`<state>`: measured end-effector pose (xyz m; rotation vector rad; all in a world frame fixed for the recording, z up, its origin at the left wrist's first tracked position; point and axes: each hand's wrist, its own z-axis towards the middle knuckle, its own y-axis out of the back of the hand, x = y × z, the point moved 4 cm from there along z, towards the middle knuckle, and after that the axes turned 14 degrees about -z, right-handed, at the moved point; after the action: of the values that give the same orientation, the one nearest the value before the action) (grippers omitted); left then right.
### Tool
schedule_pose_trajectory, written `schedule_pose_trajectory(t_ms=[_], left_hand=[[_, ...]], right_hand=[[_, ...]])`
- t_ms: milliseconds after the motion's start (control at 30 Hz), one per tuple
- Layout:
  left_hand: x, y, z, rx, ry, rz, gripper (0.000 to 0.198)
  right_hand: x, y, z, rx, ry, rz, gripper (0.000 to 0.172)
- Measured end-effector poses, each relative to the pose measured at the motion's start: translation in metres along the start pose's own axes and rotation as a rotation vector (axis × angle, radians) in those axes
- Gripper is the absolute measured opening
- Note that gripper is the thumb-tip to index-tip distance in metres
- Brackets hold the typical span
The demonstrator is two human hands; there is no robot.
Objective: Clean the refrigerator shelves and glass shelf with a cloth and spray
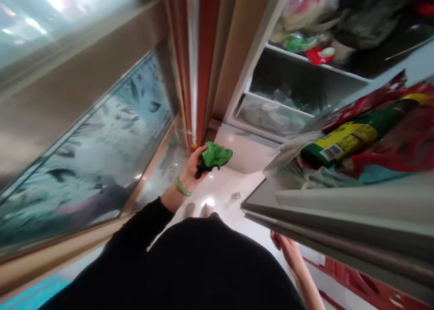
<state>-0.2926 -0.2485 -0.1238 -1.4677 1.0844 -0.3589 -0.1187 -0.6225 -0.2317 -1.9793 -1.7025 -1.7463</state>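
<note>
My left hand [194, 167], with a green bangle on the wrist, is closed around a bunched green and black cloth [214, 157] held out over the pale floor. My right hand [284, 246] reaches low beside the open fridge door [339, 210]; its fingers touch the door's underside and are mostly hidden behind it. I wear a black long-sleeved top that fills the bottom of the view.
The open fridge shows white shelves [315, 66] and a clear drawer [271, 115] with bags and packets. The door rack holds a green bottle [356, 136] and red wrappers. A patterned glass door [101, 143] runs along the left. A small scrap [236, 195] lies on the floor.
</note>
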Motion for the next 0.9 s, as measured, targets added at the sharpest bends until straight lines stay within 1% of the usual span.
schedule_pose_trajectory(t_ms=[67, 133, 233, 333, 367, 433, 500, 567, 600, 667, 733, 833, 900], left_hand=[[-0.008, 0.013, -0.02, 0.002, -0.053, -0.043, 0.029], [-0.012, 0.026, -0.04, 0.008, -0.119, -0.065, 0.03], [-0.011, 0.047, -0.066, -0.027, -0.264, -0.079, 0.032], [0.0, 0.069, -0.092, -0.125, -0.468, -0.086, 0.031], [0.005, 0.077, -0.102, -0.173, -0.55, -0.071, 0.03], [0.019, 0.092, -0.126, -0.311, -0.715, -0.005, 0.028], [0.035, 0.106, -0.155, -0.48, -0.847, 0.078, 0.028], [0.052, 0.118, -0.186, -0.621, -0.912, 0.149, 0.032], [0.059, 0.124, -0.202, -0.672, -0.93, 0.181, 0.036], [0.069, 0.136, -0.234, -0.748, -0.962, 0.246, 0.046], [0.075, 0.15, -0.269, -0.809, -1.014, 0.31, 0.055], [0.075, 0.175, -0.326, -0.861, -1.109, 0.348, 0.063], [0.072, 0.196, -0.37, -0.902, -1.165, 0.323, 0.065]], right_hand=[[0.041, -0.026, 0.018, 0.155, 0.103, 0.046, 0.06], [0.082, -0.049, 0.034, 0.274, 0.241, 0.076, 0.055], [0.138, -0.082, 0.048, 0.452, 0.449, 0.009, 0.049], [0.187, -0.11, 0.05, 0.54, 0.637, -0.073, 0.043], [0.2, -0.119, 0.049, 0.565, 0.69, -0.068, 0.046], [0.221, -0.142, 0.042, 0.65, 0.757, -0.03, 0.058], [0.233, -0.168, 0.031, 0.785, 0.776, -0.025, 0.069], [0.237, -0.197, 0.014, 0.932, 0.774, -0.074, 0.072], [0.236, -0.212, 0.004, 1.001, 0.77, -0.111, 0.073], [0.233, -0.241, -0.02, 1.118, 0.772, -0.195, 0.073], [0.23, -0.27, -0.046, 1.196, 0.807, -0.278, 0.069], [0.229, -0.317, -0.093, 1.285, 0.9, -0.352, 0.059], [0.231, -0.355, -0.13, 1.343, 0.955, -0.366, 0.052]])
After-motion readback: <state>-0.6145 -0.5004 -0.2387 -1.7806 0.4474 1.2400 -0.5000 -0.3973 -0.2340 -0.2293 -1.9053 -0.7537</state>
